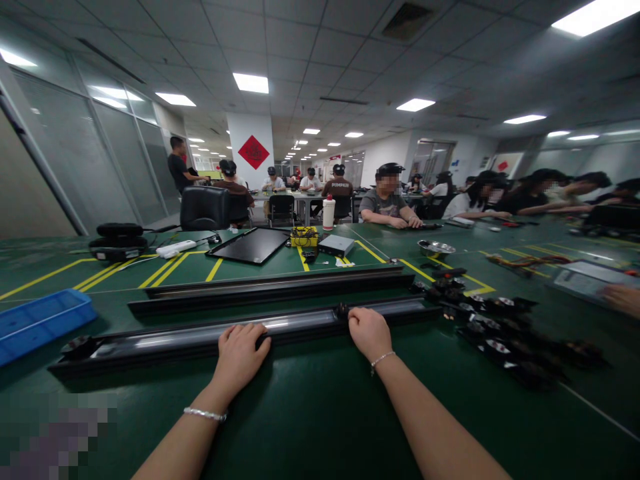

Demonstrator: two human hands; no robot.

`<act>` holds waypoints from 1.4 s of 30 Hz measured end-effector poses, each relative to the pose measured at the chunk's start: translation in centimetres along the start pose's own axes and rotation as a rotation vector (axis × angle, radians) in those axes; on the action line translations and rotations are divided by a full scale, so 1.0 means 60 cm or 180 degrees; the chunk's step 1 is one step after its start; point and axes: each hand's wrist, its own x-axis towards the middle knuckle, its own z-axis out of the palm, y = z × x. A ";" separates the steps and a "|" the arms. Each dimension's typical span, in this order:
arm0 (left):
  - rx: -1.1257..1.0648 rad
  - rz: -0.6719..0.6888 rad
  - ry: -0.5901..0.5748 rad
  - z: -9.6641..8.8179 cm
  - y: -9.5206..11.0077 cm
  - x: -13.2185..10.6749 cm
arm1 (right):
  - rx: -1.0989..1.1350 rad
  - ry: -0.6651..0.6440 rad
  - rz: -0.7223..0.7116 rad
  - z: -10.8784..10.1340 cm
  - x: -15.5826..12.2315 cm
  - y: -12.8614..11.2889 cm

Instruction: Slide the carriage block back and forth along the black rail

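Left hand [244, 347] rests half-open, right hand [369, 330] curls, hold unclear to me, on the rail [297, 325] lying left-to-right mid-frame.

Our green worktop [310, 413] | on it we see: long black channels [300, 325] | blue plastic tray [50, 321], left | metal bowl [447, 249], farther back

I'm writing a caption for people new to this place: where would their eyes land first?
Probably on the two bare hands in the middle: the left hand lies over the nearest long black channel on the green table, the right hand beside a small dark part in it. Next, the blue tray at the left edge and the red diamond on the white pillar behind.
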 end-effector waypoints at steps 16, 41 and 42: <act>0.0004 -0.0033 -0.0038 -0.002 0.000 0.001 | 0.0107 0.0072 0.0017 -0.001 -0.002 -0.006; -0.0043 -0.0032 -0.0061 -0.002 0.000 0.001 | 0.0080 0.0010 0.0050 -0.004 -0.003 -0.009; -0.0038 -0.0030 -0.0058 -0.002 0.000 0.001 | 0.0079 0.0013 0.0049 -0.005 -0.003 -0.009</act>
